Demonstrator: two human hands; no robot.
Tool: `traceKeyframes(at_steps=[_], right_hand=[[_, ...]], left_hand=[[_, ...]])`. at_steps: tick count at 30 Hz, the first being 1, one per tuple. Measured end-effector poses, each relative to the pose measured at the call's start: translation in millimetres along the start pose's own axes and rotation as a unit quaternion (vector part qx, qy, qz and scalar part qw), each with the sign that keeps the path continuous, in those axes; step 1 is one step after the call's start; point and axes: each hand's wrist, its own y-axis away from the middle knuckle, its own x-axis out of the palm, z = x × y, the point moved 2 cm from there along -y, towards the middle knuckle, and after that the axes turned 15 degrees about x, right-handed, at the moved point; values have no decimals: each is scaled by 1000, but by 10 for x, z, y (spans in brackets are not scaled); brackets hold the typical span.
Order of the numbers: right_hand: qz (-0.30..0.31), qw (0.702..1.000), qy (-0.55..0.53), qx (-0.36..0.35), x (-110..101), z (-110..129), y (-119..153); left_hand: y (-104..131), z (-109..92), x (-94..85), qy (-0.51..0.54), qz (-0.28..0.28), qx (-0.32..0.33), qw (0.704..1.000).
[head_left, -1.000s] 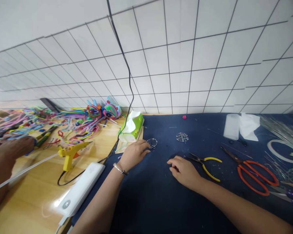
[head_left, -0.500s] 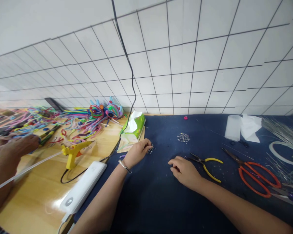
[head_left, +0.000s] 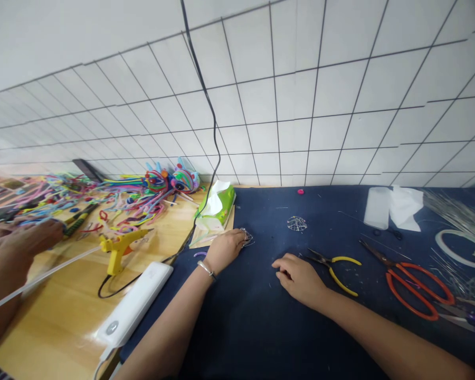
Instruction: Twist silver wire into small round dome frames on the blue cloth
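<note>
My left hand (head_left: 226,250), with a silver bracelet on the wrist, has its fingers closed on the edge of a small domed wire frame (head_left: 247,238) at the cloth; the fingers partly cover it. Over the dark blue cloth (head_left: 241,327) my right hand (head_left: 298,277) rests with its fingers loosely curled and nothing visible in them. Just right of it lie yellow-handled pliers (head_left: 342,259), apart from the fingers. A second wire frame (head_left: 297,224), woven like a small net, sits farther back between the two hands.
Orange-handled scissors (head_left: 415,287), loose wires (head_left: 451,211) and a white ring-shaped coil (head_left: 439,248) lie at right. Left are a tissue pack (head_left: 221,206), a yellow glue gun (head_left: 119,248), a white power bank (head_left: 136,301) and another person's hands (head_left: 31,240). A black cable (head_left: 211,111) hangs down.
My left hand has moved slightly right and turned flatter, and more of the wire frame shows beyond its fingers. My right hand has stayed in place.
</note>
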Motion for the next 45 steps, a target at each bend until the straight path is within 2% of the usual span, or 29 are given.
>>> traceKeyframes(at_steps=[8, 13, 17, 20, 25, 29, 33, 40, 45], right_hand=[[-10, 1000, 4, -9, 13, -20, 3], [-5, 1000, 5, -11, 18, -28, -5], [-3, 1000, 4, -15, -2, -32, 10], [1, 1000, 4, -17, -7, -40, 15], [0, 1000, 5, -20, 6, -54, 2], [5, 1000, 0, -22, -6, -53, -8], [16, 1000, -4, -17, -21, -45, -25], [21, 1000, -4, -15, -20, -17, -44], [14, 1000, -4, -17, -16, -19, -31]], left_hand=[[-26, -43, 25, -36, 21, -29, 999], [-149, -91, 2, -84, 48, -36, 995], [-366, -134, -65, -114, 98, -16, 989], [-598, -136, -109, -119, 133, -26, 984], [-996, -49, -70, -112, 166, -35, 979], [-1120, 54, 18, -100, 166, -23, 981], [-1060, 144, 60, -86, 160, -12, 983], [-985, 210, -3, -69, 132, 3, 989], [-980, 265, -57, -37, 77, 12, 996]])
